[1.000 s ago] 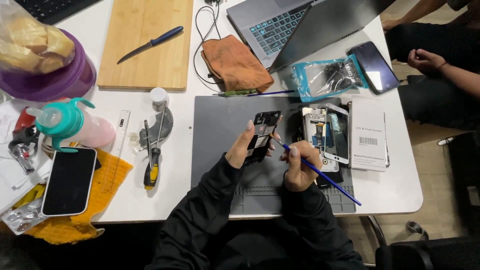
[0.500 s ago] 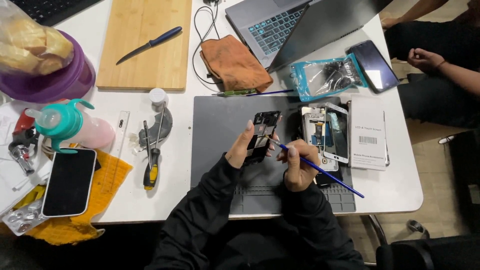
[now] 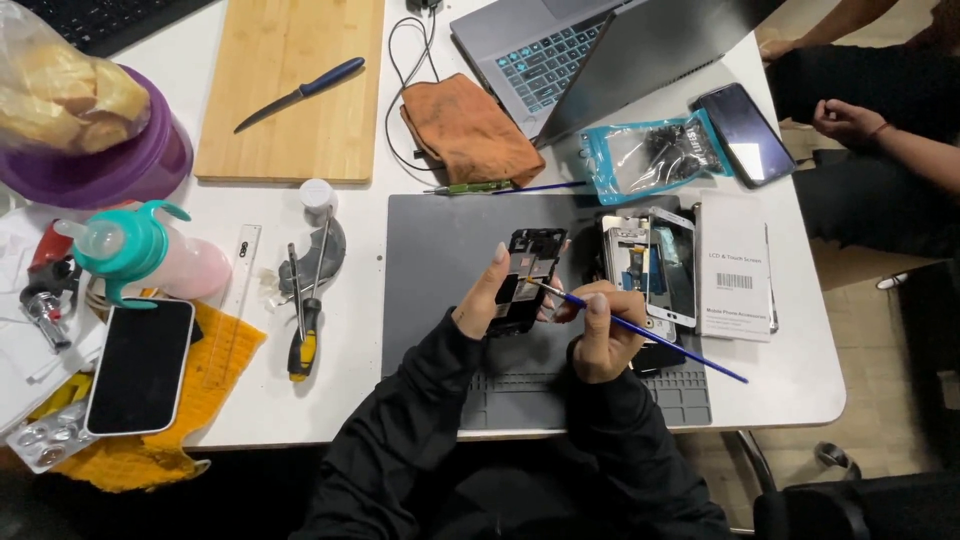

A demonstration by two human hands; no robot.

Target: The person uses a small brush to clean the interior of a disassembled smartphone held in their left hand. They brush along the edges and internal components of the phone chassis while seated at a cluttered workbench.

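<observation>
My left hand [image 3: 484, 296] holds an opened black phone body [image 3: 526, 279] upright over the grey work mat [image 3: 440, 250]. My right hand [image 3: 600, 330] grips a thin blue tool [image 3: 680, 347] like a pen, its tip touching the inside of the phone body. Both arms wear black sleeves. Just right of the hands lie a white phone frame and a screen part [image 3: 650, 265] on the mat.
A white box [image 3: 735, 265], a blue plastic bag [image 3: 650, 152], a dark phone [image 3: 738, 118] and a laptop [image 3: 580, 50] lie right and behind. An orange cloth [image 3: 470, 128], cutting board with knife [image 3: 295, 90], screwdriver [image 3: 303, 330], white phone [image 3: 140, 365] and bottle [image 3: 150, 255] sit left. Another person's hand [image 3: 850, 120] rests at right.
</observation>
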